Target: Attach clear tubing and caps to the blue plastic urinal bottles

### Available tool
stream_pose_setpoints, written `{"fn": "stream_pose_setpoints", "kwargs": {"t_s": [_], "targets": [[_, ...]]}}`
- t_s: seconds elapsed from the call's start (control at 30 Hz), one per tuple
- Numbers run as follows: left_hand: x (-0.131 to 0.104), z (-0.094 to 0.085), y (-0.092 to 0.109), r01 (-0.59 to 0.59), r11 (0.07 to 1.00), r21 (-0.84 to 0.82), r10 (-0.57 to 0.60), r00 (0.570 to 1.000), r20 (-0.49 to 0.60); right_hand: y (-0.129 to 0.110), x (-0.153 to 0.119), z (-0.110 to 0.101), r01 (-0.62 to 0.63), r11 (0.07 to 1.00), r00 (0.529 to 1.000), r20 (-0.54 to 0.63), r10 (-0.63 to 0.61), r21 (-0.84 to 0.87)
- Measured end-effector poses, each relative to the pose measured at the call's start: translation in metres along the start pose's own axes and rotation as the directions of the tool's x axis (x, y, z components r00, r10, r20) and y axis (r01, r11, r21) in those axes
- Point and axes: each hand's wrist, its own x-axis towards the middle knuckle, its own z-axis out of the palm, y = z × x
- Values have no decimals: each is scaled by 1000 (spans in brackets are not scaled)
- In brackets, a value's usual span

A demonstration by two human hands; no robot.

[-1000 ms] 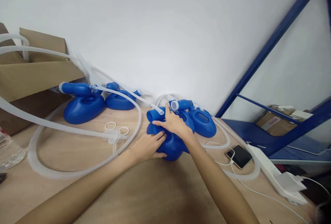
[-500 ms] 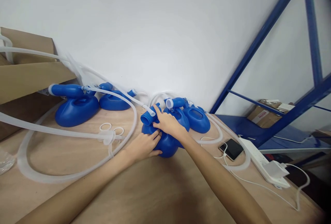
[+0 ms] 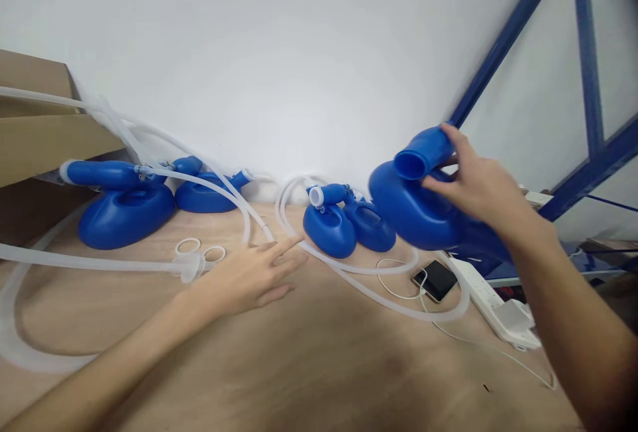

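Observation:
My right hand (image 3: 481,183) grips a blue urinal bottle (image 3: 413,213) by its neck, up off the table at the right. The bottle's wide mouth faces me and has no cap or ring on it. My left hand (image 3: 254,276) is open over the table, fingers stretched out to the right. Close by its fingertips lies the end of a translucent hose (image 3: 259,222). Two white rings (image 3: 188,246) and a hose with a flared clear fitting (image 3: 189,267) are just left of that hand.
Capped blue bottles stand along the wall, a pair at left (image 3: 124,216) and a pair in the middle (image 3: 329,232). A cardboard box (image 3: 44,143) is at far left. At right are a phone (image 3: 436,280), a white power strip (image 3: 491,306) with cables, and a blue metal frame (image 3: 588,53).
My right hand has lifted the bottle from the table and carried it to the right. My left hand has let go of it and shifted left. The view has turned slightly right.

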Motion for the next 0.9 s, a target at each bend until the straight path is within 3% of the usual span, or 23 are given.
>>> {"fn": "stream_pose_setpoints", "kwargs": {"t_s": [0.1,0.2,0.3,0.4,0.5,0.63,0.73,0.9], "targets": [[-2,10,-12,34,999,42,-36,998,57,63,19,32,-74,982,997,18,78,-176],[-2,18,-20,63,995,76,-72,990,125,115,27,81,-82,976,996,26,89,-203],[-1,24,-22,87,994,69,-98,981,168,153,30,130,-164,966,983,52,177,-198],[-1,31,-24,99,995,26,-102,973,208,175,34,172,-297,944,950,55,307,-143],[-2,39,-28,116,993,0,-113,965,236,185,36,202,-350,933,923,137,359,-84],[-4,48,-34,145,989,-24,-133,955,264,184,35,226,-466,882,875,188,447,71],[-7,52,-39,181,983,-31,-167,948,270,175,40,231,-526,823,846,225,483,213],[-9,53,-40,212,976,-38,-195,944,266,152,52,232,-613,695,773,468,429,376]]}}
